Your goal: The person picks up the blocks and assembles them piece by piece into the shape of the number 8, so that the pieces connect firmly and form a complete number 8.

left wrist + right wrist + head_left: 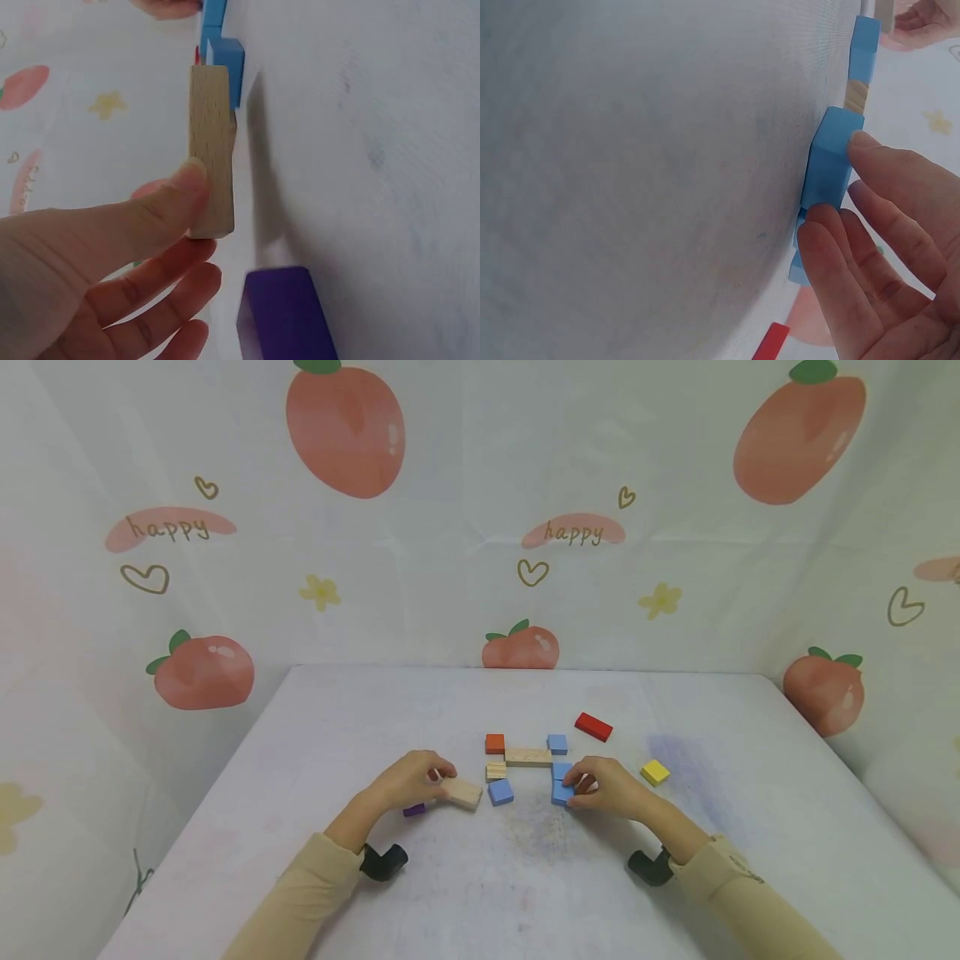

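Two hands work over a white table [480, 893]. The left hand [408, 779] pinches a wooden block [462, 793], thumb on one face and the remaining fingers loosely bent; the block is lifted off the surface, left of a turned blue block [501, 792] and right of a purple block [414, 810]. The right hand [611, 785] has thumb and fingertips drawn in narrowly around a near blue block [558, 794], just on the near side of a middle blue block [560, 771]. Beyond, a wooden bar [528, 757] lies between an orange block [495, 743] at left and a far blue block [557, 744] at right. A striped block [496, 771] sits on the near side of the orange one. A red block [594, 727] lies far right; a yellow block [655, 772], right of the right hand.
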### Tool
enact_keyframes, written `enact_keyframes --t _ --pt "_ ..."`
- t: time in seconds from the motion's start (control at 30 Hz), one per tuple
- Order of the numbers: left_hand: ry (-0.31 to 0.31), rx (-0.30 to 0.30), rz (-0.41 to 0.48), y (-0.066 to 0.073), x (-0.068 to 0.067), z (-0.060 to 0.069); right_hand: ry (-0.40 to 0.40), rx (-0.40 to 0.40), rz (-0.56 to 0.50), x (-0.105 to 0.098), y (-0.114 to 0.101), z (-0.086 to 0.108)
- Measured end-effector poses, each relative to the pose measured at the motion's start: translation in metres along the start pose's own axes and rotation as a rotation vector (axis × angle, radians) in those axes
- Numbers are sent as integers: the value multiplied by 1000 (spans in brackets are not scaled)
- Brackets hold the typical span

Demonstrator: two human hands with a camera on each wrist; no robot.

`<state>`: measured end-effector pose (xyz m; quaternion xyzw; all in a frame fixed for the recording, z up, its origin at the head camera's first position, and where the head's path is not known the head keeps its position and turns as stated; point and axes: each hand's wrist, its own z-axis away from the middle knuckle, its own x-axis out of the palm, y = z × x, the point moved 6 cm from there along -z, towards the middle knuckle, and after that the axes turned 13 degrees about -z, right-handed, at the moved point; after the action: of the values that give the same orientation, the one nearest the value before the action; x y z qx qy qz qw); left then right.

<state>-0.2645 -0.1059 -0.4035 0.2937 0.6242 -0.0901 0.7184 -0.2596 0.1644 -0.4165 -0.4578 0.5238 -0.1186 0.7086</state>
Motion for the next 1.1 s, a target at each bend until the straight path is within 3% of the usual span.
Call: enact_keyframes --t 0.3,0.5,0.6,0.8,1.1 --pt "71 63 16 29 0 -1 -2 13 -4 0 1 0" --pt "113 108 44 53 9 -4 0 18 1 1 1 0" --pt "108 96 53 63 15 -6 0 18 5 0 1 0" --pt "124 70 10 77 25 -11 -5 15 9 0 1 -1" --pt "273 124 -137 92 25 -16 -4 19 0 0 -1 0"
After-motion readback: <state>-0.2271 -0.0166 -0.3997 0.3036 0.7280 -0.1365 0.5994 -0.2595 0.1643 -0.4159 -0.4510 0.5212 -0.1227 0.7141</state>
